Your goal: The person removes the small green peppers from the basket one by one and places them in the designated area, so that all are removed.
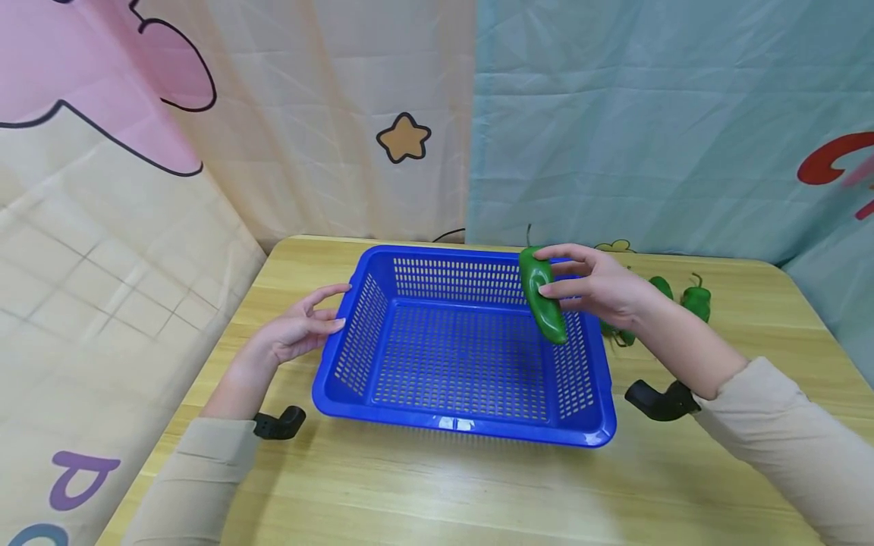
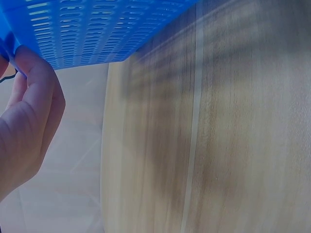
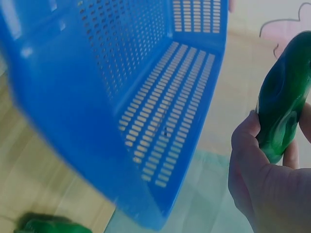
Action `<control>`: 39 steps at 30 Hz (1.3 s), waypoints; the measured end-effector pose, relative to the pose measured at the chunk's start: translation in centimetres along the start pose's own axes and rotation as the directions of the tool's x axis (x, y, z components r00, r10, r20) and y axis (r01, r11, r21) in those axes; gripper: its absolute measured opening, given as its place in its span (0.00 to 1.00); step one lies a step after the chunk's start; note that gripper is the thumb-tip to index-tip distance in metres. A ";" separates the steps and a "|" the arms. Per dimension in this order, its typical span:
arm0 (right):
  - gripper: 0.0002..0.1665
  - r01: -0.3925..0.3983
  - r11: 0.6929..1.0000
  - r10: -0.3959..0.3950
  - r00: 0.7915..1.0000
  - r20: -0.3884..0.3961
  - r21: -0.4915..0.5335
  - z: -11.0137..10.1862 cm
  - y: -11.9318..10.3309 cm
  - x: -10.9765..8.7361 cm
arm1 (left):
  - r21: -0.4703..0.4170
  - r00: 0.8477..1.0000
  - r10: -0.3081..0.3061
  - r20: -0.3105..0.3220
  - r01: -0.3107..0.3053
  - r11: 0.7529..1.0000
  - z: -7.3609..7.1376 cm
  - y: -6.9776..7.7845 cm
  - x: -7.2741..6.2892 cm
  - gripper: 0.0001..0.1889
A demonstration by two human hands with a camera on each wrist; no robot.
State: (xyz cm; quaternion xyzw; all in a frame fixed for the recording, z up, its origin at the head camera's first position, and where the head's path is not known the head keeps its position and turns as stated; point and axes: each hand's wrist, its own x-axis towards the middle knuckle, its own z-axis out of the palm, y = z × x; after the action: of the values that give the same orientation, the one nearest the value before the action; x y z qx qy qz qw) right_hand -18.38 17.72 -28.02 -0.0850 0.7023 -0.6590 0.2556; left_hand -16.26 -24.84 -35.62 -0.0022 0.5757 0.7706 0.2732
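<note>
A blue plastic basket [image 1: 460,364] with slotted walls stands on the table, its bare inside showing. My left hand [image 1: 300,330] pinches its left rim between thumb and fingers; the left wrist view shows the fingers [image 2: 36,73] against the rim. Over the basket's right side, my right hand [image 1: 604,287] grips a long green pepper [image 1: 549,317] with its stem end up. That pepper [image 3: 284,92] also appears in the right wrist view, held between thumb and fingers and apart from the basket wall [image 3: 165,131].
Several more green peppers lie on the wooden table [image 1: 464,485] to the right of the basket, one pepper [image 1: 696,301] farthest right and others partly behind my right forearm. Printed curtains [image 1: 580,152] hang behind the table and along its left side. A black wrist mount sits on each sleeve.
</note>
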 end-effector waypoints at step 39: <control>0.27 0.050 0.997 -0.042 0.990 -0.134 0.055 -8.1 3.2 -4.6 | -0.072 0.997 0.015 0.081 -0.009 0.997 -0.5 -0.3 0.2 0.29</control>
State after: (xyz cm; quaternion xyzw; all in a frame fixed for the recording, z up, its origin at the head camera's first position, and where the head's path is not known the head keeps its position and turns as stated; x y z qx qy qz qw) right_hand -17.58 27.34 -29.96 -0.0494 0.6961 -0.6891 0.1953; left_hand -16.47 -25.08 -36.14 0.0230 0.5362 0.7918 0.2915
